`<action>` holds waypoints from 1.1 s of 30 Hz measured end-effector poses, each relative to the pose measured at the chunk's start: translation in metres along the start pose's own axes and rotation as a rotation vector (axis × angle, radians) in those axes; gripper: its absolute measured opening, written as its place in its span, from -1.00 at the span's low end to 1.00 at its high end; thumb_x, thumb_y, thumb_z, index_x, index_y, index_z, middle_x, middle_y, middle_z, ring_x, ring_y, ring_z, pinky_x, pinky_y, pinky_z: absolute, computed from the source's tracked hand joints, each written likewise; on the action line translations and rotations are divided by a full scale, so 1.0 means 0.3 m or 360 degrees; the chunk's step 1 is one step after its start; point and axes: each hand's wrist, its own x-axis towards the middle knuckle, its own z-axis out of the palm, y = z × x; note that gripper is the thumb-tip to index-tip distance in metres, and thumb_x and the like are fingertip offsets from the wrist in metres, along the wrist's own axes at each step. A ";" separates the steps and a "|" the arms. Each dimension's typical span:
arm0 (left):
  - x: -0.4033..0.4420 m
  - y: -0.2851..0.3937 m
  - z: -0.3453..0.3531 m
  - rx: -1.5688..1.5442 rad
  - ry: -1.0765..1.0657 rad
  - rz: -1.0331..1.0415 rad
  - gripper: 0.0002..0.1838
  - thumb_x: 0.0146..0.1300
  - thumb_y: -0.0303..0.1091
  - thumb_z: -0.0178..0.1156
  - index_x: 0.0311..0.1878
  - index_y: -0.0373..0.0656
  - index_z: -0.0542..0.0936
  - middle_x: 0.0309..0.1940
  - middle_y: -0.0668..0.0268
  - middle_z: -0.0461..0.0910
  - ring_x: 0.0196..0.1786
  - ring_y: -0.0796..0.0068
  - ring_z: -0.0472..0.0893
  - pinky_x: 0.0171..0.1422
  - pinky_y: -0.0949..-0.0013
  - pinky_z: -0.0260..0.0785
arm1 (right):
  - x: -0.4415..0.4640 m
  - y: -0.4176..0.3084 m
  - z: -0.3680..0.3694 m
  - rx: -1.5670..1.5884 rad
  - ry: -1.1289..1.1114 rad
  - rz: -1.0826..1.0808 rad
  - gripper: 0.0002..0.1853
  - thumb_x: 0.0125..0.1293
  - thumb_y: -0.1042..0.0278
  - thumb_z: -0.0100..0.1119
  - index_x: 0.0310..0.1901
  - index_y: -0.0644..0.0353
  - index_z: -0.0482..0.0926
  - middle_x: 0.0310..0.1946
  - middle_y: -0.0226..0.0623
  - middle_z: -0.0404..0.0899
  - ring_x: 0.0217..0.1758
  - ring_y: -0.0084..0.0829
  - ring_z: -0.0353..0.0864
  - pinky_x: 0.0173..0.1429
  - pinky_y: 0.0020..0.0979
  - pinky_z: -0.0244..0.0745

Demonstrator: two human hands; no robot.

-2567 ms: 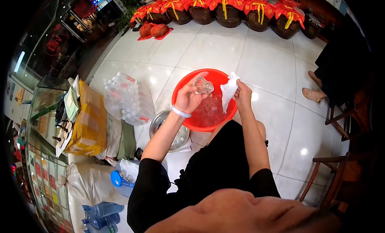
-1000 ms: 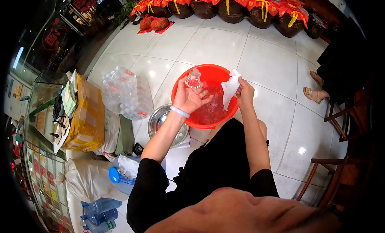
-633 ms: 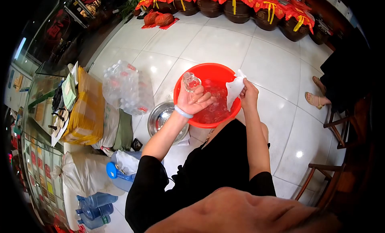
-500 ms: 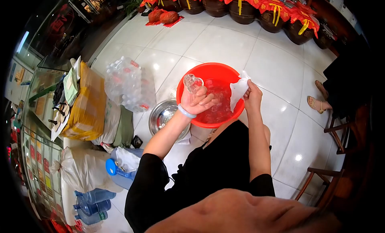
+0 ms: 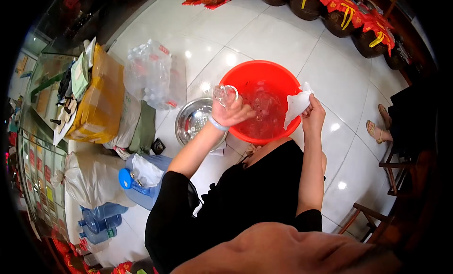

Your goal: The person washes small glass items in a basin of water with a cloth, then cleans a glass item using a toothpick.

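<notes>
My left hand [image 5: 231, 112] is closed round a small clear glass [image 5: 225, 95], whose open rim faces up and away. It hovers between the left rim of a red plastic basin [image 5: 264, 67] and a shiny steel bowl [image 5: 185, 118] with what look like holes in its bottom. Between the thumb and fingers of my right hand [image 5: 314, 114] hangs a white cloth [image 5: 296, 104], draped over the basin's right edge. Water and several clear pieces, perhaps glassware, lie in the basin; their shapes are blurred.
Shrink-wrapped bottles [image 5: 153, 75], a taped carton [image 5: 101, 94], a white sack [image 5: 92, 179] and a blue water jug [image 5: 146, 198] stand on the left. Red-topped jars [image 5: 342, 21] line the far side. At right are another person's sandalled feet [image 5: 375, 131] and a wooden stool [image 5: 368, 217].
The view has tilted down and turned. My left hand with the glass has shifted left relative to the red basin, towards the steel bowl. My right hand still holds the cloth at the basin's right edge.
</notes>
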 end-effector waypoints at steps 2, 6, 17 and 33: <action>-0.063 0.035 -0.049 -0.0121 0.0525 0.0265 -0.56 0.06 0.17 -0.12 -0.59 0.01 0.45 -0.70 0.45 0.39 -0.55 0.51 0.30 -0.24 0.36 0.15 | 0.017 0.009 -0.016 -0.0055 0.0005 0.0038 -0.80 0.20 0.32 0.06 -0.51 0.24 0.45 -0.73 -0.59 0.13 -0.68 -0.67 0.04 -0.59 -0.59 -0.04; -0.291 0.177 -0.256 0.0067 0.1963 0.0697 -0.68 -0.11 -0.05 0.15 -0.45 -0.13 0.50 -0.52 0.27 0.50 -0.42 0.36 0.40 -0.11 0.19 0.28 | 0.006 0.008 -0.010 -0.0117 0.0056 0.0069 -0.80 0.22 0.32 0.04 -0.47 0.25 0.46 -0.70 -0.57 0.17 -0.64 -0.69 0.08 -0.55 -0.59 0.00; -0.949 -0.063 -0.749 0.2775 0.2868 -0.1366 -0.35 -0.22 0.02 0.32 -0.01 -0.08 0.48 -0.17 0.15 0.54 0.00 0.13 0.44 0.09 0.11 0.24 | -0.020 0.005 0.028 -0.0320 0.0054 0.0096 -0.79 0.24 0.30 0.03 -0.34 0.30 0.49 -0.62 -0.53 0.35 -0.59 -0.72 0.17 -0.50 -0.63 0.03; -0.938 -0.166 -1.152 0.3426 0.2283 -0.2388 -0.56 0.13 0.03 -0.06 0.05 0.09 0.43 0.03 0.30 0.39 0.11 0.30 0.33 0.12 0.10 0.14 | 0.008 -0.005 0.012 -0.0378 0.0055 0.0139 -0.74 0.24 0.25 0.02 -0.21 0.29 0.50 -0.54 -0.54 0.47 -0.57 -0.76 0.24 -0.48 -0.67 0.04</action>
